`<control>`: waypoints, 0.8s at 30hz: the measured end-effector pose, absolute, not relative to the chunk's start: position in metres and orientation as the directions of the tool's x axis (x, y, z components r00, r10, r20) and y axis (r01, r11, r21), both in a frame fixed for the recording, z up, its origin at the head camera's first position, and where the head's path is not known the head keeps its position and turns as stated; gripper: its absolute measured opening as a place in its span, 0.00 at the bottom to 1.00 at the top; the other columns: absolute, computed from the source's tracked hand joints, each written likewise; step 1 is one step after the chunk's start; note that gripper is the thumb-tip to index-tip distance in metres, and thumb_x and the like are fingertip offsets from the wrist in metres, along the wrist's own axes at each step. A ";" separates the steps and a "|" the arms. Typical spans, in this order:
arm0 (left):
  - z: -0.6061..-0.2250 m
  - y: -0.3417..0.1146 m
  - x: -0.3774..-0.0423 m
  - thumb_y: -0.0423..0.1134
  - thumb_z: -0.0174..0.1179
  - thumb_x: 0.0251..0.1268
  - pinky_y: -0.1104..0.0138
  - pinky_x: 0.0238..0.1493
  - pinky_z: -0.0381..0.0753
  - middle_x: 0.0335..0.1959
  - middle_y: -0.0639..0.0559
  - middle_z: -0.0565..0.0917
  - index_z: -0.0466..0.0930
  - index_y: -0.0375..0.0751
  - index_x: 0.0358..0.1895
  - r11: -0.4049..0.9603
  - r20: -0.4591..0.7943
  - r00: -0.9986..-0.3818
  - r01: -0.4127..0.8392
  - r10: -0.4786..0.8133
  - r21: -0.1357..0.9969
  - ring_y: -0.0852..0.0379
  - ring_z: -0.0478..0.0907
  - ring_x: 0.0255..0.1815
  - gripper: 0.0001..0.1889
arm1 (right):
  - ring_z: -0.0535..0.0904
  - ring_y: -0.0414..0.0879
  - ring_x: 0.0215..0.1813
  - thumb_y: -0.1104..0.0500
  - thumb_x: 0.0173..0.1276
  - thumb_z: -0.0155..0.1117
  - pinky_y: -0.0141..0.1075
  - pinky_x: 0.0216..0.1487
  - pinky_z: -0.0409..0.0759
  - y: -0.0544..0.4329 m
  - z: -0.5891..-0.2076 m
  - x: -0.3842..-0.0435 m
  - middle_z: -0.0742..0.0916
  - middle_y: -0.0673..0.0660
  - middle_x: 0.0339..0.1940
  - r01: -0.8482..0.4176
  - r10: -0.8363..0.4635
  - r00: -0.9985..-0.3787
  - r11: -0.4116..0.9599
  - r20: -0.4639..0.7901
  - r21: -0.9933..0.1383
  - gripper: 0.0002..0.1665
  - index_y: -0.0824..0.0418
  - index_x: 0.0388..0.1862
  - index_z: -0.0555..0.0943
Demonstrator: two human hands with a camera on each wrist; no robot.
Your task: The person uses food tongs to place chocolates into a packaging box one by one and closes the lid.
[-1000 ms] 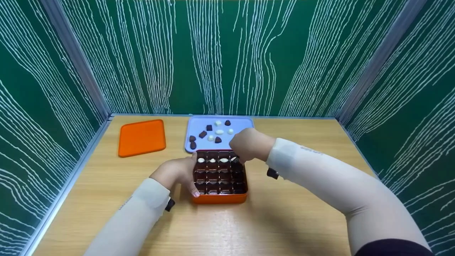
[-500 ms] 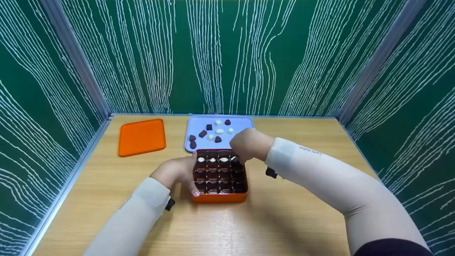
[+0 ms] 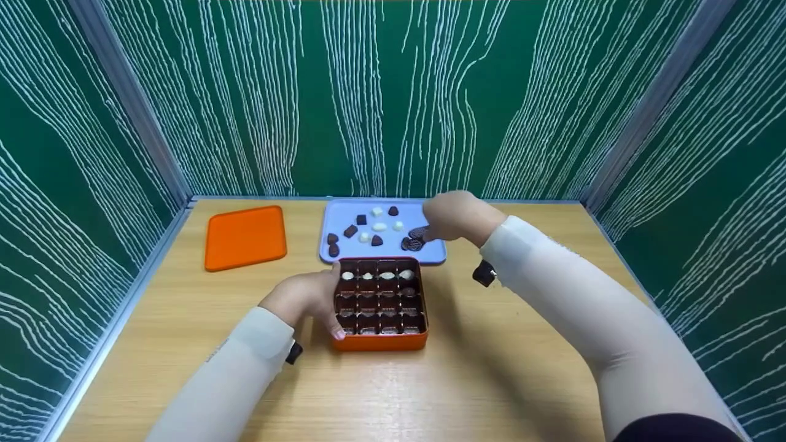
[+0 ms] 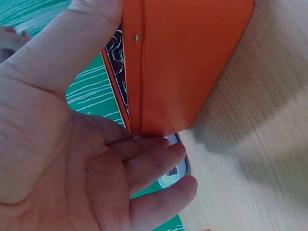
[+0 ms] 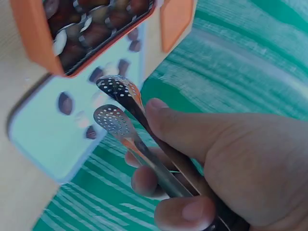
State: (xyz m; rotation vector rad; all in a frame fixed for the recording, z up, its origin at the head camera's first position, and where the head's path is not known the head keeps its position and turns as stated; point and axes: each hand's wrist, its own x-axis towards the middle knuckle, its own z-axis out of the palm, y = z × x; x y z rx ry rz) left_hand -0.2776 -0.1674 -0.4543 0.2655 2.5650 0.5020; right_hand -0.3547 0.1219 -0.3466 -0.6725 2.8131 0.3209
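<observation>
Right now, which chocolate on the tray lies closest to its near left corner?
The dark chocolate at the near end of the left-edge pair; its dark partner lies just behind it, and the others sit farther right.

Wooden table (image 3: 184,319): box (image 3: 381,344) touching left hand (image 3: 310,298) fingers, tray (image 3: 341,213) near right hand (image 3: 454,215) fingers. Lid's (image 3: 245,239) beyond left fingers, further left.
</observation>
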 end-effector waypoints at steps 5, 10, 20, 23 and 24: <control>-0.453 -0.168 -0.276 0.56 0.96 0.36 0.40 0.93 0.63 0.95 0.34 0.55 0.31 0.39 0.95 0.915 -0.448 -0.850 0.090 0.276 0.394 0.35 0.63 0.92 0.91 | 0.81 0.51 0.38 0.43 0.84 0.72 0.47 0.48 0.90 0.134 -0.369 -0.374 0.89 0.57 0.38 -0.396 -0.362 -0.901 0.912 -0.240 0.110 0.23 0.63 0.47 0.90; -0.452 -0.167 -0.276 0.56 0.95 0.35 0.39 0.93 0.62 0.95 0.36 0.54 0.31 0.41 0.96 0.917 -0.464 -0.847 0.066 0.260 0.393 0.34 0.63 0.92 0.91 | 0.82 0.51 0.40 0.42 0.85 0.69 0.45 0.46 0.86 0.135 -0.393 -0.388 0.88 0.56 0.39 -0.288 -0.287 -0.925 0.957 -0.248 -0.031 0.24 0.63 0.46 0.91; -0.450 -0.164 -0.275 0.50 0.96 0.36 0.37 0.94 0.60 0.96 0.39 0.52 0.29 0.45 0.96 0.904 -0.477 -0.844 0.020 0.244 0.427 0.35 0.61 0.93 0.90 | 0.83 0.51 0.42 0.46 0.85 0.68 0.44 0.47 0.84 0.117 -0.419 -0.392 0.88 0.56 0.40 -0.200 -0.219 -0.945 0.975 -0.243 -0.098 0.17 0.59 0.47 0.88; -0.449 -0.164 -0.276 0.50 0.96 0.37 0.37 0.94 0.59 0.96 0.38 0.51 0.29 0.45 0.96 0.904 -0.484 -0.841 0.014 0.242 0.427 0.34 0.60 0.93 0.90 | 0.82 0.51 0.42 0.50 0.85 0.68 0.43 0.45 0.83 0.117 -0.418 -0.392 0.87 0.56 0.41 -0.213 -0.223 -0.944 0.975 -0.244 -0.068 0.14 0.60 0.48 0.87; -0.448 -0.164 -0.276 0.49 0.96 0.37 0.37 0.94 0.59 0.96 0.38 0.51 0.29 0.45 0.96 0.904 -0.486 -0.840 0.013 0.242 0.428 0.34 0.60 0.94 0.90 | 0.81 0.51 0.41 0.51 0.84 0.68 0.42 0.43 0.82 0.119 -0.417 -0.393 0.87 0.56 0.39 -0.226 -0.231 -0.942 0.973 -0.242 -0.050 0.13 0.60 0.47 0.87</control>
